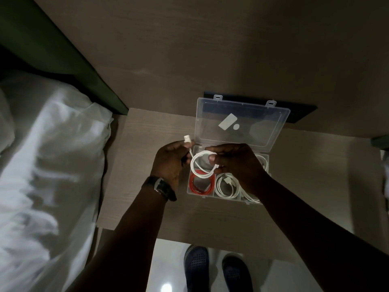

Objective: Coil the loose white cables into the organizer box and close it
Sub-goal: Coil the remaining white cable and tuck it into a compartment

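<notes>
Both hands (pixel 231 161) grip white cable (pixel 202 165) above open organizer box (pixel 227 186).

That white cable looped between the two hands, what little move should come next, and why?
Probably wrap the last free end into the loop. The white cable is mostly coiled in the right hand, but a short tail with its plug sticks out from the left hand. The organizer box sits open just beneath, with other coils already inside.

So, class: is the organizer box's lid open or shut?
Open: the clear lid stands tilted back behind the organizer box, leaving its coiled cables exposed.
</notes>
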